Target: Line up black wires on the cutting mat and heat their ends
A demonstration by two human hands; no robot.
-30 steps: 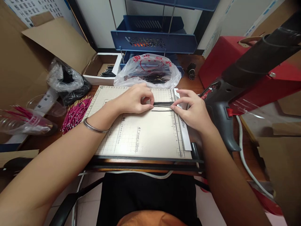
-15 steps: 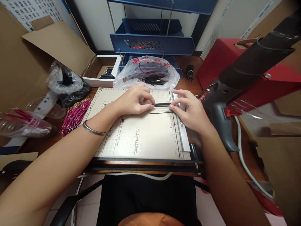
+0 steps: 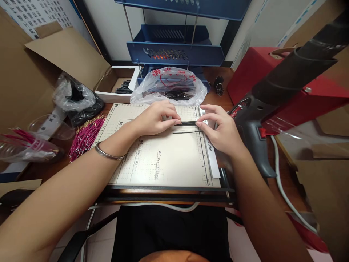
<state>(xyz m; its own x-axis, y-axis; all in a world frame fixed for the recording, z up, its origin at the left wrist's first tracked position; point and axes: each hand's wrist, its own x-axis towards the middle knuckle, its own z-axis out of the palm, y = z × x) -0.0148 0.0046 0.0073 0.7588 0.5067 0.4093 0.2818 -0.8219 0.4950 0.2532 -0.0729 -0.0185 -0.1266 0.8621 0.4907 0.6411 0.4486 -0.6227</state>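
A small bundle of thin black wires (image 3: 188, 123) lies across the upper right of the cream cutting board (image 3: 174, 163). My left hand (image 3: 160, 118) pinches the bundle's left end between thumb and fingers. At the other end, beside the white cutter strip (image 3: 214, 156), my right hand (image 3: 219, 125) pinches the wires with thumb and index finger, its other fingers spread. One separate black wire (image 3: 185, 132) rests on the board just below the bundle.
Behind the board are a clear plastic bag (image 3: 169, 85) of black wires and an open box (image 3: 117, 96). Magenta wires (image 3: 85, 138) lie left. A heat gun (image 3: 260, 120) and a red case (image 3: 248, 69) stand right. Blue shelves (image 3: 176, 52) rise behind.
My left hand has slid slightly right along the bundle, so less wire shows between my hands. The whole view has shifted a little.
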